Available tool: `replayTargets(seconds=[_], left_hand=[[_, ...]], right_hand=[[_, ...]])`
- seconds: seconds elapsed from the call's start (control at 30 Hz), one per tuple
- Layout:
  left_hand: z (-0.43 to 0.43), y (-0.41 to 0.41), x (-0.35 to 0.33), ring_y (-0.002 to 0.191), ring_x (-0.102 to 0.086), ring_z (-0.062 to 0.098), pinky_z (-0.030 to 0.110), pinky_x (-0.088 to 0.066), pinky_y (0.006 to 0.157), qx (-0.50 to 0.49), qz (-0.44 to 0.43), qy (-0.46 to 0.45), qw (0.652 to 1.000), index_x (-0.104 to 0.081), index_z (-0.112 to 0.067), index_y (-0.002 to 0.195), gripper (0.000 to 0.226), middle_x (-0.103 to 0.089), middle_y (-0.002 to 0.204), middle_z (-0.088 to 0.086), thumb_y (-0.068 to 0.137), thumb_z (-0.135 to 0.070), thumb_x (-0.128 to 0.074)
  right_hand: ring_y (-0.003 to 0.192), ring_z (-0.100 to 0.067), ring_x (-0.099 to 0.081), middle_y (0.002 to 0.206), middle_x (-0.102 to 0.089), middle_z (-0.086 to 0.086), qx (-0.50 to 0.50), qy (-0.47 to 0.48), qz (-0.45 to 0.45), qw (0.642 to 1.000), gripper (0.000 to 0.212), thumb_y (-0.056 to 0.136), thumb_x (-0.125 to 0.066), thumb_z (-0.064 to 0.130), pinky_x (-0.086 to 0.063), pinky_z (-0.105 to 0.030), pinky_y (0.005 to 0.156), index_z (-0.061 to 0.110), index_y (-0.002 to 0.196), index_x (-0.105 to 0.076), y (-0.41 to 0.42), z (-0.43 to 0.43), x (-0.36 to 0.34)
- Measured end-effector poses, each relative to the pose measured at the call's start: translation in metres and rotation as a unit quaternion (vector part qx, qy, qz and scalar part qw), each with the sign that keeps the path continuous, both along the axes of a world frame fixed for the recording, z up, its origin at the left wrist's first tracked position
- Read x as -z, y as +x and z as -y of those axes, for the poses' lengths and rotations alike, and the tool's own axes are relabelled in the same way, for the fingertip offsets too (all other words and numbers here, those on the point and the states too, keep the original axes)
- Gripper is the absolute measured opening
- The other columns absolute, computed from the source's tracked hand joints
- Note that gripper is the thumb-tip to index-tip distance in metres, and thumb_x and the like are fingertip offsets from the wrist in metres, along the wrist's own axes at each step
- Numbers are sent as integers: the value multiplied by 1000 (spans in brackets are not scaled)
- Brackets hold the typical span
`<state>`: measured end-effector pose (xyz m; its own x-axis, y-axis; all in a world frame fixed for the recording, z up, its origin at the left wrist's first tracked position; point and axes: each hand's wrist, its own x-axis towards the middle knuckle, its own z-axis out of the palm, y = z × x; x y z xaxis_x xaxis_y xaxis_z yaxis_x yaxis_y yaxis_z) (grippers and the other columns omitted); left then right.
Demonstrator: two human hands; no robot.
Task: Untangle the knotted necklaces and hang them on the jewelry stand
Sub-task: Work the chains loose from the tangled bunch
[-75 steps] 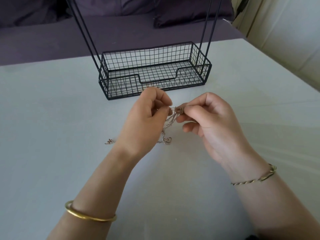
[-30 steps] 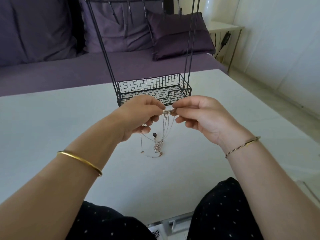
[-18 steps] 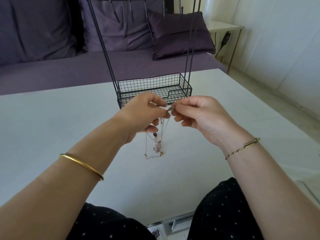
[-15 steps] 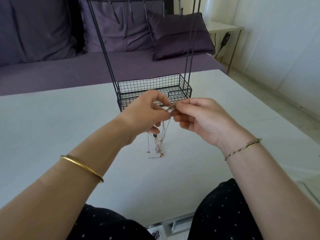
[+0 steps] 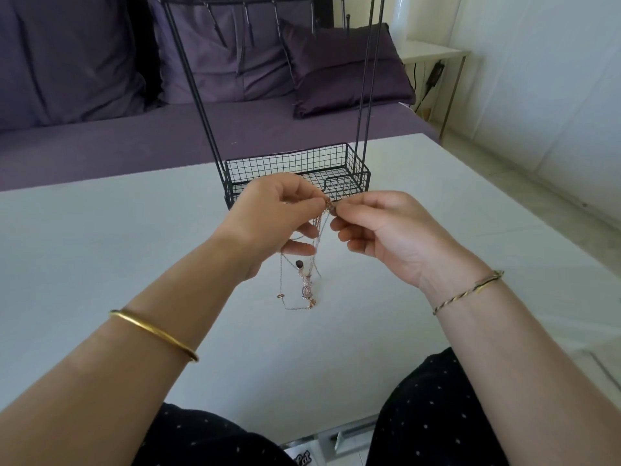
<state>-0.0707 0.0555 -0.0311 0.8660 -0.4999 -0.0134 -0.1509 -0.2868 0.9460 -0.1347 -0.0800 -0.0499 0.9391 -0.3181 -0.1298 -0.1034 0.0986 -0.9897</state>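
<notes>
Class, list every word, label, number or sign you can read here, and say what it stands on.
Dark lettering on the white item below the table edge, between the knees: cut off, too blurred to read.
None on the necklaces or jewelry stand.

Two grips, left grip (image 5: 272,213) and right grip (image 5: 386,233), each pinch one tangle of necklaces (image 5: 311,274). Its chains are too fine to count; one dark bead (image 5: 298,263) shows. One stand (image 5: 295,166) at 12 o'clock on one desk (image 5: 100,247), with four rods (image 5: 201,95). Two bracelets: bangle (image 5: 154,334) at 8 o'clock, twisted band (image 5: 467,292) at 4. Three cushions (image 5: 349,68) at 12.
</notes>
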Motion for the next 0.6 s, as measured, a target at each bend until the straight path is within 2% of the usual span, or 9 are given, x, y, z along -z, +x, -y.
replayTargets(seconds=[0.2, 0.37, 0.47, 0.53, 0.6], left_hand=[[2, -2, -4, 59, -65, 8, 34, -60, 55, -11, -6, 21, 1000, -63, -10, 83, 9, -60, 83, 5, 91, -8, -61], [3, -4, -6, 60, -65, 9, 34, -60, 56, -8, 4, 44, 999, -62, -9, 82, 10, -64, 87, 8, 91, -9, -58], [2, -1, -3, 69, -63, 11, 36, -61, 70, -23, 23, 55, 998, -63, -13, 76, 13, -64, 82, 4, 89, -11, -61], [2, 2, -2, 73, -54, 12, 31, -51, 73, -36, 43, 62, 996, -61, -17, 72, 16, -60, 79, 2, 87, -15, -65], [2, 3, -2, 73, -48, 10, 25, -41, 70, -40, 39, 63, 996, -60, -19, 71, 18, -58, 78, -2, 87, -17, -65]], right_hand=[[56, -8, -57, 68, -64, -1, 1, -68, 16, 998, 12, 90, -60, 8, -47, -20, 56, 11, 80, -65, 0, -1, 0], [55, -5, -57, 67, -63, 1, 11, -139, 29, 990, 16, 88, -61, 9, -48, -20, 57, 14, 74, -65, 1, -3, -1], [62, -6, -59, 75, -66, 0, 21, -164, 38, 986, 19, 88, -57, 4, -48, -20, 58, 17, 77, -64, 2, -4, -1], [68, -7, -60, 84, -69, -1, 20, -159, 47, 986, 19, 86, -56, 2, -46, -20, 59, 19, 85, -65, 1, -4, -2], [66, -5, -60, 84, -68, -2, -2, -148, 66, 987, 14, 84, -63, 5, -43, -16, 55, 14, 94, -66, 0, -7, -3]])
